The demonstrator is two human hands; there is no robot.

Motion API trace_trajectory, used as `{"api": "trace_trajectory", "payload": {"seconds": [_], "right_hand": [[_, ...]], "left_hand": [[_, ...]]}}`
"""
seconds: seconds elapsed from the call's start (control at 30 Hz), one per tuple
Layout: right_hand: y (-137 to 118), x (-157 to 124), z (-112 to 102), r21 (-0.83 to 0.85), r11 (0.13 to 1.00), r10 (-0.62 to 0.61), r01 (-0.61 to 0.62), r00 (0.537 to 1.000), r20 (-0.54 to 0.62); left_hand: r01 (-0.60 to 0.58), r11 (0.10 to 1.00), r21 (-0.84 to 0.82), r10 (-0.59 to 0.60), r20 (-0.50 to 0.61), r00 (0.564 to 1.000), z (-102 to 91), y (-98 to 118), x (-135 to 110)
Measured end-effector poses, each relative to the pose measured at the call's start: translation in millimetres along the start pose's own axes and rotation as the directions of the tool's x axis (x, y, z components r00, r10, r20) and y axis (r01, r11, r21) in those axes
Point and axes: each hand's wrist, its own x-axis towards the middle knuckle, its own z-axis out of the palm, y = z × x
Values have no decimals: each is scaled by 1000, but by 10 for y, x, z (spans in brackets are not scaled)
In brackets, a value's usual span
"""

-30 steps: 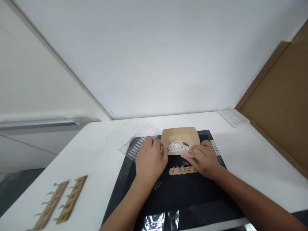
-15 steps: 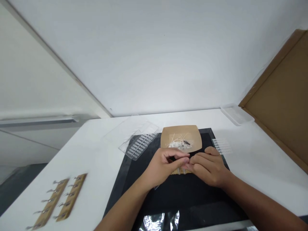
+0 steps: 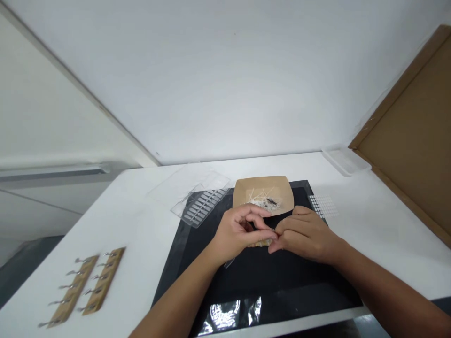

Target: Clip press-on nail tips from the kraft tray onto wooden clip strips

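- Across from beside the slotted tray, the left hand (image 3: 239, 231) has come over since the earliest frame to meet the right hand (image 3: 306, 234), and their fingertips now work close together.
- Between those fingertips something small shows faintly; I cannot tell whether either hand is clamped on it, since the fingers cover it.
- Beneath them the wooden strip (image 3: 260, 243) lies on the black mat (image 3: 278, 286), mostly hidden by the hands. It probably sits there, centred before the person, so both hands can reach it from either side.
- One clear tapered piece (image 3: 229, 263) lies loose on the mat, just beside the left wrist.
- Just beyond the hands stands the brown paper tray (image 3: 262, 182), holding thin pale sticks (image 3: 265, 193), a heap of white bits and a small dark thing (image 3: 272, 202); it seems placed there for easy picking.
- Farther left, the slotted tray (image 3: 204, 206) of clear plastic lies partly on the mat, its slots in rows; from here I cannot tell which are filled.
- Two pegged strips (image 3: 105, 281) lie well apart on the white table (image 3: 141, 249), perhaps to keep them out of the way.
- Near the upright cardboard (image 3: 412, 136) sits a shallow translucent box (image 3: 346, 161), its contents unclear to me.
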Motion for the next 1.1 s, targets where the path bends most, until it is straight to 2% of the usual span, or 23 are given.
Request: {"api": "trace_trajectory", "payload": {"seconds": [0.17, 0.37, 0.57, 0.77, 0.87, 0.93, 1.0, 1.03, 1.1], "right_hand": [[40, -63, 43, 45, 998, 55, -52, 997, -62], [35, -154, 88, 96, 959, 276, -267, 956, -97], [20, -253, 81, 103, 959, 270, -265, 962, -34], [6, -305, 147, 130, 962, 243, -239, 970, -14], [-25, -300, 173, 187, 942, 287, -279, 958, -16], [-49, -300, 183, 226, 921, 326, -316, 945, -9], [-67, -309, 191, 240, 903, 367, -356, 930, 0], [-72, -318, 196, 240, 892, 394, -383, 919, 4], [-71, -341, 208, 234, 867, 451, -441, 892, 10]], "left_hand": [[-36, 999, -20, 36, -5, 999, 23, -18, -4], [-68, 998, -13, 67, -27, 997, 94, 18, -19], [46, 991, -123, -42, 35, 999, 148, -14, -19], [124, 987, -106, -116, 80, 990, 158, -59, -15], [126, 987, -97, -116, 97, 988, 152, -88, -20], [87, 996, -25, -84, 106, 991, 126, -112, -15], [-29, 986, 163, 12, 99, 995, 74, -133, -1], [-114, 949, 293, 91, 92, 992, 39, -140, 11], [-289, 786, 546, 272, 114, 955, -38, -146, 36]]}}
